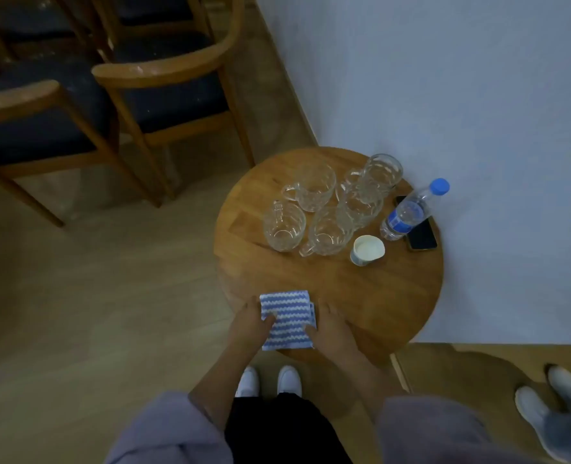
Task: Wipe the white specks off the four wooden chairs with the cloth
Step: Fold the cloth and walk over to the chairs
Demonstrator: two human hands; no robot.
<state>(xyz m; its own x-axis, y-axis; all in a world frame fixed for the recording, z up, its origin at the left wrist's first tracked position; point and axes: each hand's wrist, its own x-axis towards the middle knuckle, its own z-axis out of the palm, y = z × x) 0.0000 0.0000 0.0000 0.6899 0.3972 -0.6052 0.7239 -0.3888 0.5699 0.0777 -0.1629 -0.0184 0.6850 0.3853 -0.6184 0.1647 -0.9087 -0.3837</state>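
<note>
A folded blue-and-white striped cloth (288, 319) lies at the near edge of a round wooden table (394, 296). My left hand (249, 324) holds its left side, thumb on top of the fabric. My right hand (332, 329) holds its right side, thumb against the cloth's edge. Wooden chairs with dark seats stand at the upper left: a nearer chair (163, 72) with white specks on its curved backrest, another chair (19, 95) to its left, and more behind them, partly cut off.
On the table stand several glass mugs (314, 192), a white paper cup (368, 250), a water bottle (411, 212) with a blue cap and a dark phone (421, 237). A white wall runs along the right. Another person's shoes (545, 393) are at the lower right.
</note>
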